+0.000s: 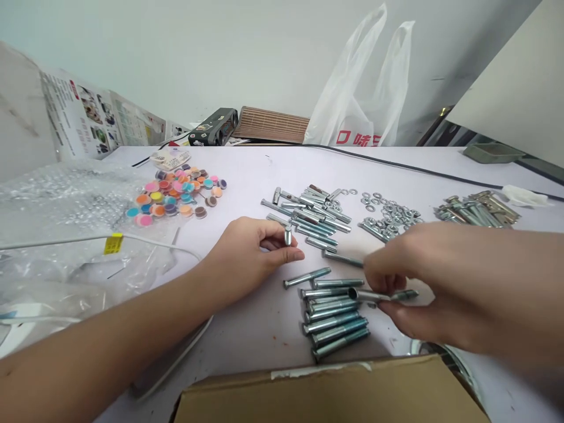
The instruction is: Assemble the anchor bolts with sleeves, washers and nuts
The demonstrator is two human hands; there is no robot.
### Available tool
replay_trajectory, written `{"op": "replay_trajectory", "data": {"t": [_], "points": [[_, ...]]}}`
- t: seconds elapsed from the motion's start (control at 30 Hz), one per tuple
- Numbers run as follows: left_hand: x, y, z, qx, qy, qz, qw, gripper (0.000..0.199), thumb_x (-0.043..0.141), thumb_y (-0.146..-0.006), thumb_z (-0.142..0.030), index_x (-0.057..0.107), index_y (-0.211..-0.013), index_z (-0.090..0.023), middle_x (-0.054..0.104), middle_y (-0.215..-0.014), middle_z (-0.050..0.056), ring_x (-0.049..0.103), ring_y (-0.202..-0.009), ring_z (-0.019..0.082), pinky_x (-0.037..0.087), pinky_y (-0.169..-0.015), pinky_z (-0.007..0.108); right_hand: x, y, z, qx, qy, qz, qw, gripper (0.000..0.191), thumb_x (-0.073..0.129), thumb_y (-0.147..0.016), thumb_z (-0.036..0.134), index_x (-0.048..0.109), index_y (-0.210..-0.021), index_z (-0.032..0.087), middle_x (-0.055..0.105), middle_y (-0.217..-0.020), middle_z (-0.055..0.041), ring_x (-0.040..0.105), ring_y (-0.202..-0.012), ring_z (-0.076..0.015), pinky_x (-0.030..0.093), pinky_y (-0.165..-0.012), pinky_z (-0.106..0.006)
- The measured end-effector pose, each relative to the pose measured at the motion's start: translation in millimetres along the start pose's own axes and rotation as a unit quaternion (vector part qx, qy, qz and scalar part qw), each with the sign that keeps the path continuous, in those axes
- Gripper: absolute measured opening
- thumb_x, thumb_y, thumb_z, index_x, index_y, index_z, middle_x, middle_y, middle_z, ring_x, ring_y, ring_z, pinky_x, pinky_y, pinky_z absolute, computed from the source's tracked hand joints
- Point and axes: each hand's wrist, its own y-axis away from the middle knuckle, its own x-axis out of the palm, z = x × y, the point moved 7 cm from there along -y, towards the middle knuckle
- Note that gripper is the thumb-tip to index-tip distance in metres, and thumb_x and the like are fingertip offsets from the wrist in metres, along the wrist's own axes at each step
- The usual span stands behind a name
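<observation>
My left hand (259, 249) is closed, with a short shiny metal bolt (288, 236) showing end-on between thumb and fingers. My right hand (409, 282), slightly blurred, pinches a metal sleeve (368, 295) whose hollow end faces left; a threaded end (404, 295) shows past the fingers, and I cannot tell whether both are one piece. Just left of and below that hand lies a row of bolts (337, 322), roughly parallel. Between and beyond my hands is a loose pile of sleeves and bolts (312, 211). Washers and nuts (394, 214) lie scattered behind my right hand.
A cardboard box (326, 393) stands at the near edge. More bolts (471, 210) are heaped at right. Colourful round discs (176, 194) and bubble wrap (66, 200) lie at left, with a white cable (150, 238) across. A plastic bag (352, 100) stands at the back.
</observation>
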Motion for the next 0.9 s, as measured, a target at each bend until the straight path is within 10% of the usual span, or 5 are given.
{"op": "replay_trajectory", "data": {"t": [0.1,0.47,0.73,0.9], "points": [[1.1,-0.1,-2.4,0.019,-0.031,0.005,0.999,0.023,0.074,-0.083,-0.042,0.075,-0.076,-0.020,0.066,-0.067,-0.005,0.049,-0.064,0.010,0.040,-0.064,0.023,-2.6,-17.0,17.0,-0.046,-0.032,0.116,0.992,0.012,0.061,-0.083,0.015,0.064,-0.082,0.027,0.043,-0.057,0.0104,0.035,-0.035,-0.0167,0.020,-0.029,-0.022],[3.6,-1.3,-1.6,0.033,-0.034,0.019,0.999,0.022,0.071,-0.085,-0.039,0.075,-0.077,-0.019,0.057,-0.060,-0.005,0.045,-0.061,0.010,0.036,-0.062,0.024,-2.0,-42.6,15.9,0.003,0.000,-0.048,0.999,0.037,0.070,-0.071,-0.014,0.061,-0.074,0.022,0.050,-0.065,0.0124,0.051,-0.048,-0.0180,0.035,-0.041,-0.023],[7.9,-0.6,-0.6,0.024,0.035,0.039,0.998,0.018,0.068,-0.088,-0.034,0.076,-0.084,-0.019,0.065,-0.074,-0.004,0.052,-0.072,0.012,0.041,-0.068,0.025,-26.1,-44.8,30.0,-0.158,-0.101,-0.133,0.973,0.016,0.061,-0.104,0.016,0.075,-0.105,0.022,0.061,-0.094,0.0028,0.062,-0.074,-0.0256,0.050,-0.060,-0.028],[6.9,-2.0,-2.7,0.034,0.011,0.031,0.999,0.022,0.068,-0.087,-0.033,0.070,-0.071,-0.016,0.056,-0.065,-0.005,0.047,-0.066,0.010,0.037,-0.063,0.024,-24.1,-50.8,40.0,-0.135,-0.108,-0.182,0.968,0.016,0.059,-0.100,0.016,0.074,-0.095,0.021,0.060,-0.088,0.0026,0.060,-0.072,-0.0263,0.046,-0.061,-0.034]]}}
